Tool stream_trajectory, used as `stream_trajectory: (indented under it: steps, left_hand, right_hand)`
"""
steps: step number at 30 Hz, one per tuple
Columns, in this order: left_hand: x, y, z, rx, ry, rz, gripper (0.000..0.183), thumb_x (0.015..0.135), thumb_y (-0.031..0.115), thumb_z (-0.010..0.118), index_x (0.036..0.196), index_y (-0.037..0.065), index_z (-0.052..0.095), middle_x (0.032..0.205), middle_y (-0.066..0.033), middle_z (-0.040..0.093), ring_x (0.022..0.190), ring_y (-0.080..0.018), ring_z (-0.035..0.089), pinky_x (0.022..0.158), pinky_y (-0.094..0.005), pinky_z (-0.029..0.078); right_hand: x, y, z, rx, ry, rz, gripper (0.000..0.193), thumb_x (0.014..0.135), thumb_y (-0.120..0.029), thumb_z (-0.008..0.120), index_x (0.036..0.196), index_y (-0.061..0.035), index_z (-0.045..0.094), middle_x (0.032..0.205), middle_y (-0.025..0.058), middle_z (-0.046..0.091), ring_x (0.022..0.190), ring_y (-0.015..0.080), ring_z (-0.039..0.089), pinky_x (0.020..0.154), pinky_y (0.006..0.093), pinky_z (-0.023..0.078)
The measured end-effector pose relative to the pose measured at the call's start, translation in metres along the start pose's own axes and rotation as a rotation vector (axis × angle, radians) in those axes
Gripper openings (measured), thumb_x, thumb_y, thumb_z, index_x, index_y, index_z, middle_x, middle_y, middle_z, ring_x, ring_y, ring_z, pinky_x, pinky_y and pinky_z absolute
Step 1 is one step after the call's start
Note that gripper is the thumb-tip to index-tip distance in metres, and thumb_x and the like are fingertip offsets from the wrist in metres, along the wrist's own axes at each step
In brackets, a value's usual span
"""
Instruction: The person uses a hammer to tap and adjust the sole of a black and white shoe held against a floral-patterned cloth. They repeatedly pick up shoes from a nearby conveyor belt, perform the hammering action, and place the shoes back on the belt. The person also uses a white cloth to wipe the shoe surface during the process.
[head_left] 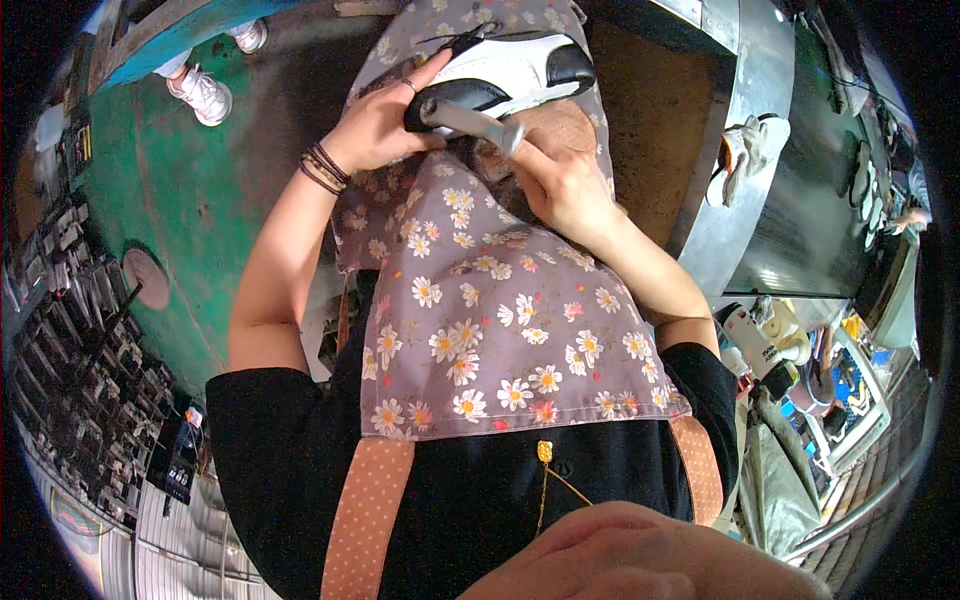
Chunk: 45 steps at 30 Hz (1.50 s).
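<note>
A black-and-white shoe [510, 66] with dark laces lies on its side across my lap. My left hand [375, 125] grips its left end, with the fingers over the upper and the thumb below. In my right hand [568, 195] is a grey, rod-shaped metal tool [468, 122] with a flared end, which looks like a hammer head. It crosses just below the shoe's left part. My right fingers are curled and partly hidden beneath the tool. Beside them lies a tan, rounded textured piece [560, 128], whose kind I cannot make out. A floral apron [500, 310] covers my lap.
On the metal-edged bench [715, 190] to my right sits a pale shoe [748, 155], with more shoes farther right. Bottles and tools crowd a container [850, 390] at lower right. Another person's white shoes [203, 97] stand on the green floor [170, 200]. Dark stacked parts [85, 380] fill the left.
</note>
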<state>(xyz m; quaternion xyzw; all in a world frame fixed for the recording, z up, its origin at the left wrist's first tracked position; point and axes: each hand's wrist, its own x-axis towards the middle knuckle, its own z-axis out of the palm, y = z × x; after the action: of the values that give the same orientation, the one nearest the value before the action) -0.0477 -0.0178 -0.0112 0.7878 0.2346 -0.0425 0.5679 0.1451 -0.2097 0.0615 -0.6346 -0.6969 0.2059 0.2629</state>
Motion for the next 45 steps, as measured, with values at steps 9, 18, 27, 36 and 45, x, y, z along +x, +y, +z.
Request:
stream_trajectory:
  steps: [9,18,27,36,45]
  left_hand:
    - [-0.004,0.011,0.009,0.263,0.078,-0.090,0.102,0.073,0.033,0.080,0.154,0.021,0.019,0.125,-0.0164,0.062,0.116,-0.0323,0.059,0.097,-0.0378,0.047]
    - [0.002,-0.013,0.015,0.236,0.215,0.040,0.106,0.070,0.038,0.082,0.154,0.016,0.021,0.123,-0.0174,0.062,0.113,-0.0319,0.061,0.094,-0.0360,0.048]
    - [-0.002,-0.014,0.007,0.303,0.194,0.011,0.103,0.066,0.039,0.083,0.151,0.016,0.030,0.124,-0.0194,0.062,0.117,-0.0321,0.059,0.100,-0.0368,0.045]
    - [-0.002,-0.008,0.001,0.172,0.141,0.025,0.098,0.067,0.034,0.084,0.149,0.009,0.034,0.127,-0.0217,0.059,0.118,-0.0312,0.058,0.102,-0.0337,0.043]
    - [0.004,-0.019,-0.004,0.126,0.141,0.119,0.094,0.068,0.024,0.086,0.146,0.004,0.038,0.125,-0.0180,0.061,0.116,-0.0218,0.058,0.101,-0.0315,0.043]
  right_hand:
    - [0.012,-0.016,-0.002,-0.009,0.035,-0.024,0.068,0.080,-0.002,0.059,0.143,-0.0245,0.047,0.079,0.0115,0.058,0.061,0.0295,0.062,0.053,0.0412,0.053]
    - [0.018,-0.018,-0.001,0.023,0.119,-0.065,0.068,0.079,-0.004,0.061,0.142,-0.0263,0.048,0.079,0.0098,0.056,0.056,0.0298,0.060,0.053,0.0407,0.053]
    - [0.009,-0.006,0.001,0.041,0.262,-0.073,0.051,0.077,-0.002,0.065,0.127,-0.0129,0.060,0.085,0.0134,0.062,0.079,0.0332,0.064,0.070,0.0436,0.052]
    - [-0.004,0.004,0.004,0.090,0.428,-0.160,0.041,0.078,0.001,0.068,0.119,-0.0001,0.062,0.086,0.0161,0.063,0.073,0.0339,0.065,0.062,0.0389,0.054]
    - [-0.016,0.019,0.025,0.189,0.381,-0.135,0.053,0.075,-0.002,0.067,0.127,-0.0031,0.058,0.079,0.0091,0.056,0.062,0.0269,0.062,0.054,0.0384,0.051]
